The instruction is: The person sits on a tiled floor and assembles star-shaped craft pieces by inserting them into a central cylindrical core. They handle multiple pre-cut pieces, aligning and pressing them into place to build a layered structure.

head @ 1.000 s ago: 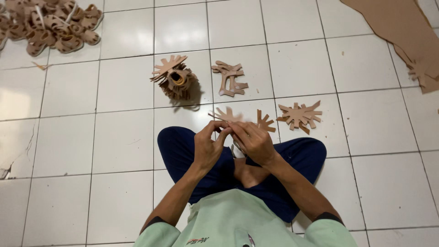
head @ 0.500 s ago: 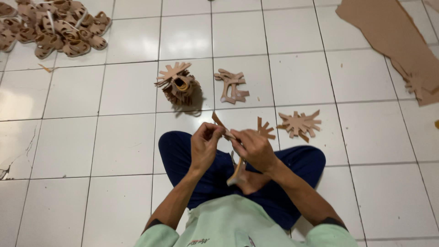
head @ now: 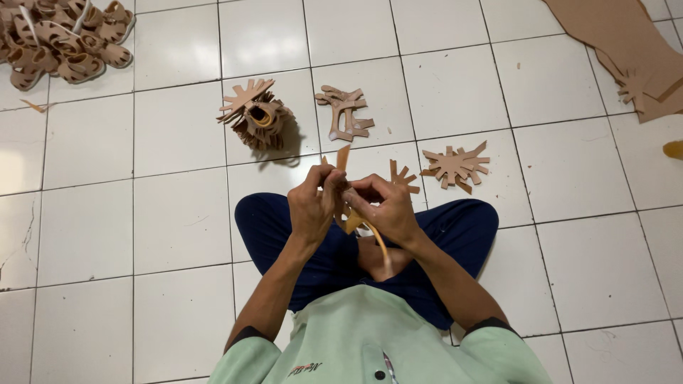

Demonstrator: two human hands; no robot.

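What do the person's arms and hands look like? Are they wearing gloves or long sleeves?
No gloves: the left hand and right hand are both bare, with no rings or watch that I can see. The forearms are bare too. The sleeves are short, pale mint green with a dark band at each edge, and belong to a light green shirt.

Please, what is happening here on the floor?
A person sits cross-legged on a white tiled floor. The left hand and the right hand together hold a tan cut-out piece with a thin strip hanging from it. Ahead lie a folded-up piece, a strappy piece and a flat star-shaped piece. A pile of finished pieces is far left, a tan sheet far right.
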